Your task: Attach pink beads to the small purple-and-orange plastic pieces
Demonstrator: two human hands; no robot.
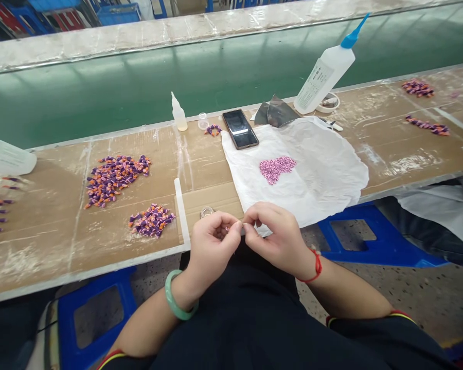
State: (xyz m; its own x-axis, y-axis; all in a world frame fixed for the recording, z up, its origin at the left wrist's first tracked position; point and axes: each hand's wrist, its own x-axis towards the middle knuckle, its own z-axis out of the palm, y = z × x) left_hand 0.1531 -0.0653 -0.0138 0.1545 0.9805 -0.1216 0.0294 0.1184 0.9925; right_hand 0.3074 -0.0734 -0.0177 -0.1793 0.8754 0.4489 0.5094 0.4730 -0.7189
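Observation:
My left hand (pixel 215 245) and my right hand (pixel 273 235) meet fingertip to fingertip over the table's front edge. Both are closed in a pinch. Whatever sits between the fingertips is too small to make out; a bit of pink shows within the curled left fingers. Just beyond the left hand, a small clear round container (pixel 207 211) rests on a cardboard sheet (pixel 212 198). A pile of tiny pink pieces (pixel 277 169) lies on a white cloth (pixel 324 180) past my right hand. Left of my hands is a heap of small purple and orange pieces (pixel 152 221).
A bigger purple and orange heap (pixel 116 180) lies farther left. A phone (pixel 241 129) rests on the cloth's corner. Beyond stand a small dropper bottle (pixel 179 113) and a large blue-tipped bottle (pixel 324 77), which looks tilted. A white strip (pixel 182 213) edges the cardboard. Blue stools (pixel 374 236) are below.

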